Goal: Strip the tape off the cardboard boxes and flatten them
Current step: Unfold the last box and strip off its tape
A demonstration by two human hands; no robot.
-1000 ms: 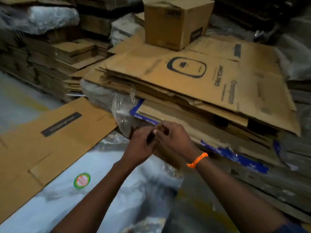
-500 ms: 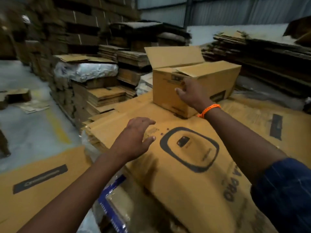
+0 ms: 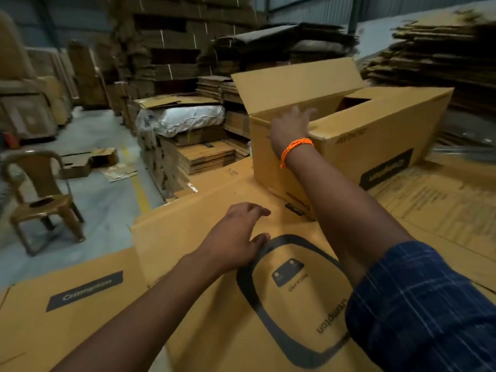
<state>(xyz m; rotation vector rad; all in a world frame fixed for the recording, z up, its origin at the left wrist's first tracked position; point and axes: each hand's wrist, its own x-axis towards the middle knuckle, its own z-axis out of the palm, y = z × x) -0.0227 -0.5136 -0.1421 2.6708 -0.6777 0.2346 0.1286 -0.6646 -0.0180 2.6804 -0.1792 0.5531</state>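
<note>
Reached over the cardboard box (image 3: 349, 146), upright on the flattened sheets (image 3: 177, 237), with the right hand (image 3: 288, 128): spread, motion-blurred fingers at its open top edge, contact hard to judge. Held the left hand (image 3: 236, 237) loose just over the sheets, gripping nothing. Climbed there from the box's side wall.

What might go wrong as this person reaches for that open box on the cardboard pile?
The right hand is only at the near top edge of the open box; dragged one-handed, it may tip. The left hand rests on a loose-looking flat sheet, which could slide under any weight.
</note>
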